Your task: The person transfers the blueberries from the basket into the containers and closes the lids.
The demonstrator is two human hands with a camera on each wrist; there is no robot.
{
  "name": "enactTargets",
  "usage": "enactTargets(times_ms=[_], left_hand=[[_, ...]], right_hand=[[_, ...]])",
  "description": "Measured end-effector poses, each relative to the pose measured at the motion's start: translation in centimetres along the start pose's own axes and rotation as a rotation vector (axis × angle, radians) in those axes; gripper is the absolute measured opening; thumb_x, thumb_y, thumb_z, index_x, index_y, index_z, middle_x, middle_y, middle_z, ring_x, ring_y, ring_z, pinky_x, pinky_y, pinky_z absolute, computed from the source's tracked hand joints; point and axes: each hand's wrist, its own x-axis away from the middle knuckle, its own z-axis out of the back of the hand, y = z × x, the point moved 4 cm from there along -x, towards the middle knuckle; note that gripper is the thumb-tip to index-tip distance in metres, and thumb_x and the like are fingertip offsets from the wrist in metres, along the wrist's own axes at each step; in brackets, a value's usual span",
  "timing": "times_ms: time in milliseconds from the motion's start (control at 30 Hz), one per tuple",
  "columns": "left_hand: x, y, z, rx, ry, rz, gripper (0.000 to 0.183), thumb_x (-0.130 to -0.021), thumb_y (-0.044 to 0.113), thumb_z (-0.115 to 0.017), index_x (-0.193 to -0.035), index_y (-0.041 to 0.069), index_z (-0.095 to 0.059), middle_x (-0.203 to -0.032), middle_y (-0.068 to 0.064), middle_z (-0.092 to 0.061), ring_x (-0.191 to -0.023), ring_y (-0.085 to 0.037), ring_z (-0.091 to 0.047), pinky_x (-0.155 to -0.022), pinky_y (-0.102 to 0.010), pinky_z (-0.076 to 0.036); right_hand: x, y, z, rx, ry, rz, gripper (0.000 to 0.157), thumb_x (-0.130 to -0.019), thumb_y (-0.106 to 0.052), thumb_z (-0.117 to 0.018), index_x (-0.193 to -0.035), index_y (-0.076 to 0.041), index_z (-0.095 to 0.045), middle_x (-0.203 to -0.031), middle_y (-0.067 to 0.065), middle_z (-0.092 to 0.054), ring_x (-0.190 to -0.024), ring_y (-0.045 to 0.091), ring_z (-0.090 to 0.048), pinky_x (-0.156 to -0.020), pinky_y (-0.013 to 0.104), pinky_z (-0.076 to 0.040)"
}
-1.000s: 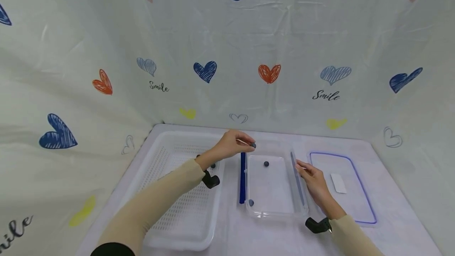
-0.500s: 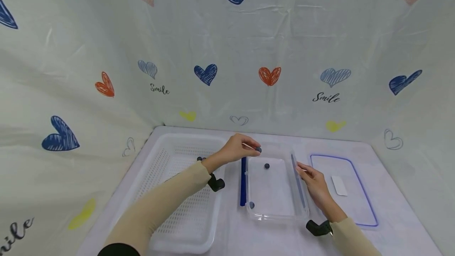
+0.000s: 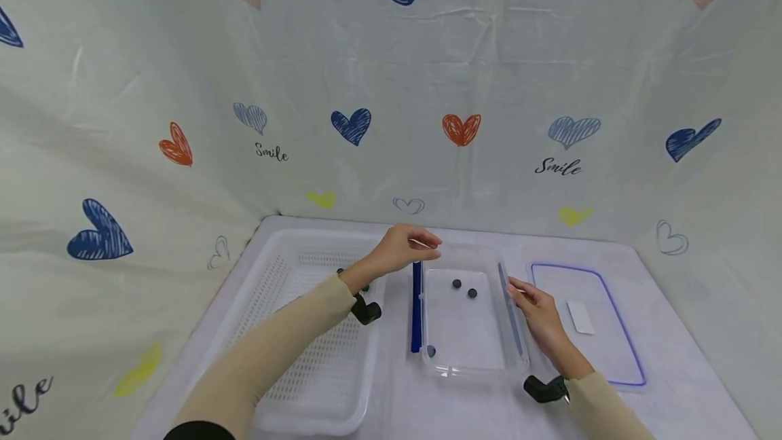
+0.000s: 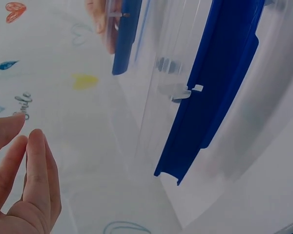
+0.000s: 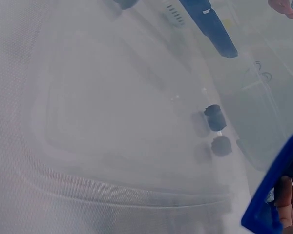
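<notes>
My left hand [image 3: 408, 248] hovers over the far left corner of a clear plastic box [image 3: 464, 369]. Its thumb and fingers are slightly apart with nothing between them, as the left wrist view also shows. Inside the box lie two small dark blueberries [image 3: 457, 284] towards the back and another blueberry [image 3: 431, 351] in the near left corner. My right hand [image 3: 540, 314] holds the box at its right side, with fingers at the raised blue latch flap [image 5: 271, 195]. A second blue latch flap [image 4: 212, 83] hangs out along the left side.
A white perforated basket [image 3: 360, 419] stands left of the box, with a few dark blueberries [image 3: 365, 288] partly hidden by my left wrist. To the right lies a clear lid with a blue seal [image 3: 629, 321], bearing a white label [image 3: 580, 318]. A heart-printed curtain [image 3: 403, 73] closes the back.
My left hand has let go of the blueberry it pinched, which now lies in the box beside another. That hand has drawn slightly back to the left. My right hand stays put.
</notes>
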Motion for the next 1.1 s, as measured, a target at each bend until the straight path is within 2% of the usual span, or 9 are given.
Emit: enactTargets(times_ms=[233,367,600,833,1100], left_hand=[[0.2,-0.3,1.1,0.037,0.023,0.039,0.024,-0.088,0.017,-0.079,-0.11,0.01,-0.075,-0.109,-0.003,-0.072,-0.094,-0.015,-0.069,-0.084,-0.028,-0.056],[0.5,-0.5,2.0,0.015,0.042,0.041,0.025,-0.089,0.018,-0.078,-0.112,0.01,-0.075,-0.11,-0.003,-0.072,-0.095,-0.016,-0.068,-0.084,-0.029,-0.056],[1.2,-1.2,4.0,0.02,0.076,0.052,0.025,-0.09,0.018,-0.077,-0.113,0.009,-0.074,-0.111,-0.003,-0.071,-0.095,-0.017,-0.068,-0.085,-0.031,-0.057],[2.1,-1.8,6.2,0.017,0.106,0.043,0.027,-0.091,0.019,-0.076,-0.115,0.007,-0.073,-0.111,-0.006,-0.071,-0.098,-0.02,-0.068,-0.088,-0.036,-0.055],[3.6,-3.8,8.7,-0.012,0.17,0.064,0.027,-0.091,0.018,-0.075,-0.115,0.004,-0.072,-0.111,-0.009,-0.072,-0.1,-0.023,-0.067,-0.089,-0.038,-0.055]], right_hand=[[0.0,0.0,0.0,-0.002,0.004,-0.023,0.052,-0.102,-0.03,-0.059,-0.143,0.002,-0.051,-0.136,0.017,-0.056,-0.092,0.001,-0.054,-0.084,0.019,-0.048],[-0.1,0.0,0.0,-0.015,0.011,-0.025,0.051,-0.102,-0.03,-0.06,-0.143,0.001,-0.051,-0.131,0.012,-0.059,-0.091,0.001,-0.053,-0.083,0.019,-0.047],[-0.2,0.0,0.0,0.01,0.007,-0.011,0.054,-0.102,-0.033,-0.059,-0.142,0.002,-0.051,-0.135,0.018,-0.056,-0.093,0.001,-0.053,-0.085,0.02,-0.048],[-0.1,0.0,0.1,0.02,-0.001,0.008,0.054,-0.102,-0.034,-0.059,-0.141,0.003,-0.052,-0.133,0.017,-0.056,-0.093,0.001,-0.053,-0.084,0.019,-0.049],[-0.2,0.1,0.1,0.018,-0.021,-0.009,0.057,-0.103,-0.036,-0.057,-0.144,0.003,-0.049,-0.141,0.022,-0.05,-0.096,0.0,-0.053,-0.084,0.016,-0.047]])
